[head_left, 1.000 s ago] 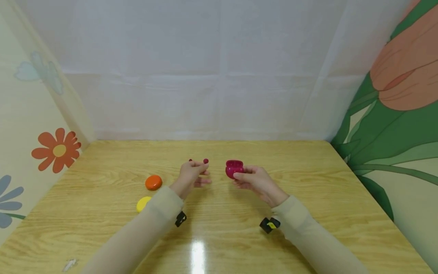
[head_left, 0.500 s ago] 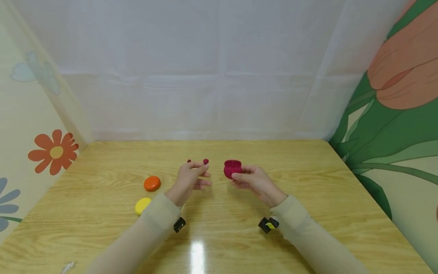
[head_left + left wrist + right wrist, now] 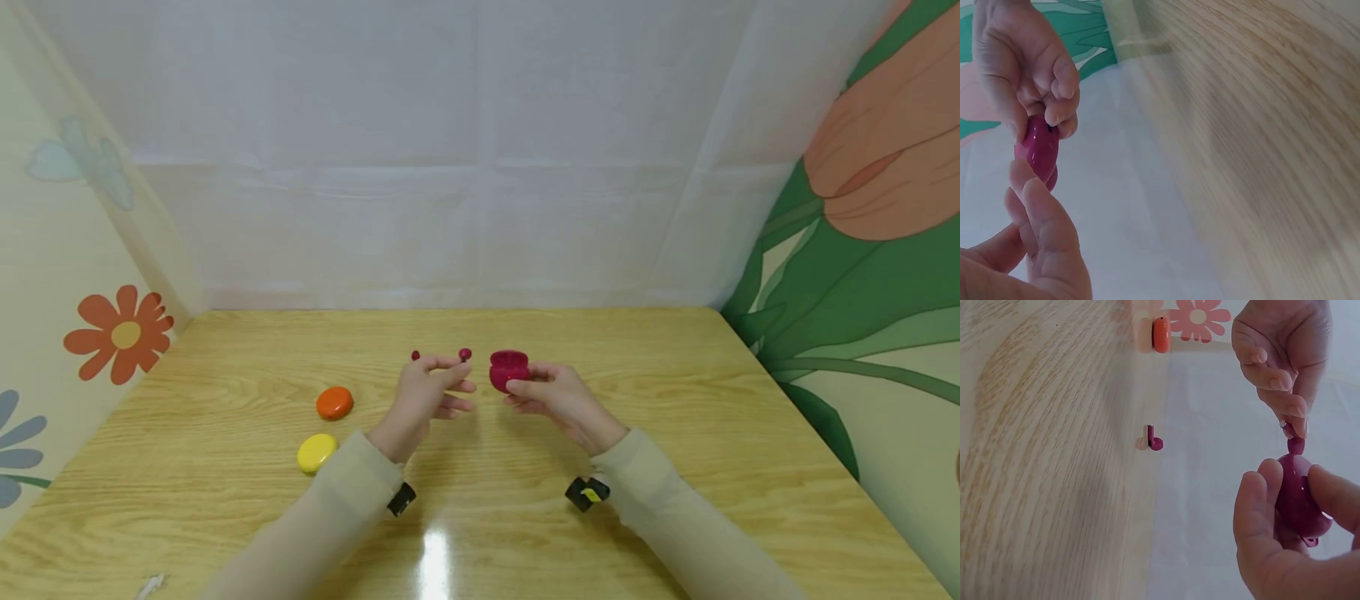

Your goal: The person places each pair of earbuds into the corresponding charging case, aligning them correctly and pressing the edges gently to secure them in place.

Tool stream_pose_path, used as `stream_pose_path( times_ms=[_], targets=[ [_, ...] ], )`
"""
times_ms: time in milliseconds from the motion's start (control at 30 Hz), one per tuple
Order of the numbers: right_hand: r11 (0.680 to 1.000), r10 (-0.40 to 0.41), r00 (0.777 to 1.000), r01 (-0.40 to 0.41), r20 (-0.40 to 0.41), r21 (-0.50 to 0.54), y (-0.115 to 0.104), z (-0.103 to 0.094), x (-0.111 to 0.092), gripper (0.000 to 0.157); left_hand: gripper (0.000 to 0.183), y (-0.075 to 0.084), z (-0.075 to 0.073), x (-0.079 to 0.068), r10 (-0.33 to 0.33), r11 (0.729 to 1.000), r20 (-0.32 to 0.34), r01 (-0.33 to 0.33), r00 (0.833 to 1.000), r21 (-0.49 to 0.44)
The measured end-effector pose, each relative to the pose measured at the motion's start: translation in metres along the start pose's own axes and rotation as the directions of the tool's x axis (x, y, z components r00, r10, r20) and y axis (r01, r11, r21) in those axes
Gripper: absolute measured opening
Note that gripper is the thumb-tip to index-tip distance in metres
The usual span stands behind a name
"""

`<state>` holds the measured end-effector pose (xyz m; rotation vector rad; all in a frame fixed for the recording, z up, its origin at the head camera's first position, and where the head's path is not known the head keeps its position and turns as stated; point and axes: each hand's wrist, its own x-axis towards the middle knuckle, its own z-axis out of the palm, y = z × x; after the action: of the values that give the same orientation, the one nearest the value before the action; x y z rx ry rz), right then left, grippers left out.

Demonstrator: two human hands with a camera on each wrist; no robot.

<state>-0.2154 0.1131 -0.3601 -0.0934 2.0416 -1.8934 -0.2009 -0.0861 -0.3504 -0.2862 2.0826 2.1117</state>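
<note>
My right hand (image 3: 570,404) holds a glossy magenta earbud case (image 3: 508,379) above the table, its lid raised. Thumb on one side and fingers on the other grip it, as the right wrist view shows. Between thumb and fingertips, my left hand (image 3: 426,396) pinches a magenta earbud (image 3: 465,354) by its stem, bulb end up, just left of the case. The other left fingers are spread. A second earbud (image 3: 1152,439) lies on the table beyond the left hand. In the left wrist view the pinched earbud is hidden behind the fingers.
An orange round case (image 3: 334,403) and a yellow one (image 3: 317,453) sit on the wooden table (image 3: 480,542) to the left, the yellow close to the left sleeve. A white sheet (image 3: 480,167) hangs behind; floral panels stand at both sides.
My left hand has moved a little to the right with the pinched earbud, closer to the case. The right hand and case have stayed nearly still.
</note>
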Motion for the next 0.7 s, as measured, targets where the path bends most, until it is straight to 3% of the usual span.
stream_pose_path(
  times_ms=[700],
  targets=[
    [0.999, -0.031, 0.999, 0.031, 0.029, 0.007, -0.001, 0.002, 0.0, 0.036, 0.028, 0.004, 0.014, -0.01, 0.006, 1.0, 0.082, -0.005, 0.997, -0.015]
  ],
)
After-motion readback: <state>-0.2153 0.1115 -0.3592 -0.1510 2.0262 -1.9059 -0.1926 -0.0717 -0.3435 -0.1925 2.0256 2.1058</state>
